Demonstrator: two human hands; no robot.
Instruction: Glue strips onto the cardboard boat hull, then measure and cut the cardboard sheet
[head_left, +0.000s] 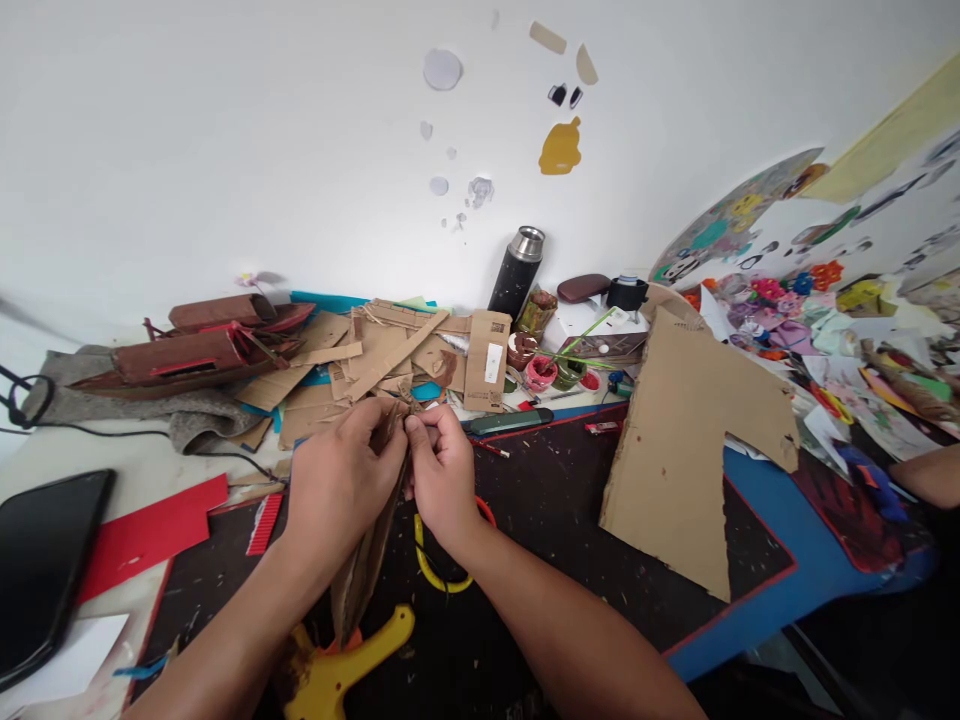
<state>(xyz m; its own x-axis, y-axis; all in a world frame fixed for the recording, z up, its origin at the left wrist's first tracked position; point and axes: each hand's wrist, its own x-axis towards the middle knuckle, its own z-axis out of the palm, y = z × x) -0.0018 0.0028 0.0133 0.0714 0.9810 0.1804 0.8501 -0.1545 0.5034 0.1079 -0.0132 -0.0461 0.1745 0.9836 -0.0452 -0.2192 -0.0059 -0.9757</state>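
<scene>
Head view: at the back of the dark-topped bench, a black flask leans toward the white wall, its metal top uppermost. Near its base stand small paint pots: one with white and brown inside, a pinkish-red pot, and a green pot just beside it; how full they are cannot be told. A black holder farther right has a pale-topped object in it. A brown cardboard packet with a white label lies left of the pots; its contents are hidden. In the foreground, centre-left, a long folded cardboard piece is held above the bench. The left hand grips its upper end, fingers curled and thumb closed in; the right hand pinches the same end narrowly between thumb and fingers, close beside the left. The piece's lower end reaches a yellow tool; whether they touch cannot be told. Yellow-and-red-handled scissors lie beneath the right wrist.
</scene>
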